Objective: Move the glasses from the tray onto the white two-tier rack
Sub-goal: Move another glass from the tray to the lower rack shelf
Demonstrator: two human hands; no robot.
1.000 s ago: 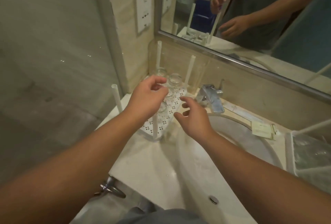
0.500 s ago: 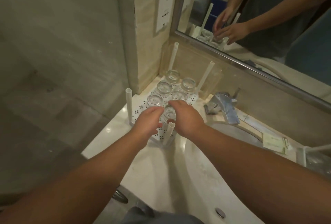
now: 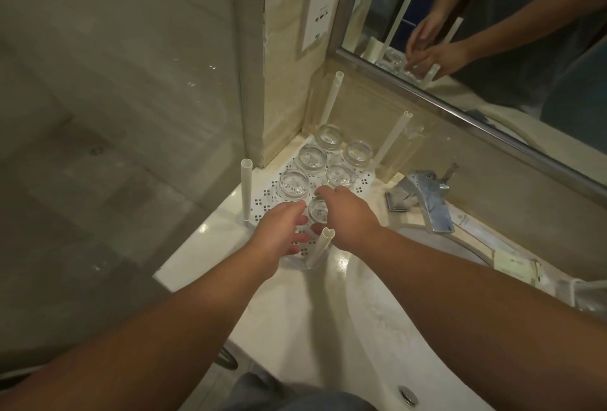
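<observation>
A clear glass (image 3: 318, 209) stands on the perforated shelf of the white rack (image 3: 366, 180), at the shelf's near end, directly between the two hands. The right hand (image 3: 348, 218) curls around its right side, fingers bent over the far rim, so it grips the glass. The left hand (image 3: 279, 233) sits just beside the glass on its left, fingers loosely spread and reaching toward it; whether the fingertips touch the glass cannot be told.

Five more glasses stand behind it on the same shelf, making six in all: one at the left (image 3: 293, 184), one at the right (image 3: 341, 176), then another pair (image 3: 311, 158) (image 3: 358, 153), and a single one (image 3: 329, 136) nearest the wall corner.

Four white posts rise from the rack's corners; the near one (image 3: 320, 246) stands between the wrists.

The rack sits on a pale counter (image 3: 295, 305) beside a chrome faucet (image 3: 423, 200), under a mirror (image 3: 492, 32).
</observation>
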